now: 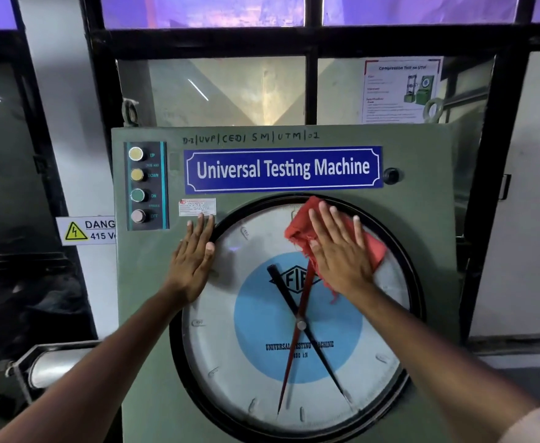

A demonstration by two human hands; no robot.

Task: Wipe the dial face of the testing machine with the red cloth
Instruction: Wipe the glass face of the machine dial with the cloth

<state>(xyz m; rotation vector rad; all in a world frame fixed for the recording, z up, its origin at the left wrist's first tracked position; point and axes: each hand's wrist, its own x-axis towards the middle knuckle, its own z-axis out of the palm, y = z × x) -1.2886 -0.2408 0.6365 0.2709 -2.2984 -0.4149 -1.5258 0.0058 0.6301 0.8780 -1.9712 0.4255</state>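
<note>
The round dial face [262, 362] has a black rim, a white ring, a blue centre and red and black pointers, and it fills the front of the green testing machine [153, 314]. My right hand [339, 251] lies flat with spread fingers, pressing the red cloth [300, 228] against the dial's upper right part. The cloth sticks out above, left and right of the palm. My left hand [192, 266] rests flat and empty on the machine panel at the dial's upper left rim, its thumb touching the black rim.
A button strip [145, 185] marked UP, DOWN, ON, OFF sits at the machine's upper left. Above the dial hangs a blue "Universal Testing Machine" plate [283, 169], a black knob [391, 175] beside it. A 415 V danger sign [85, 230] is at the left. Windows stand behind.
</note>
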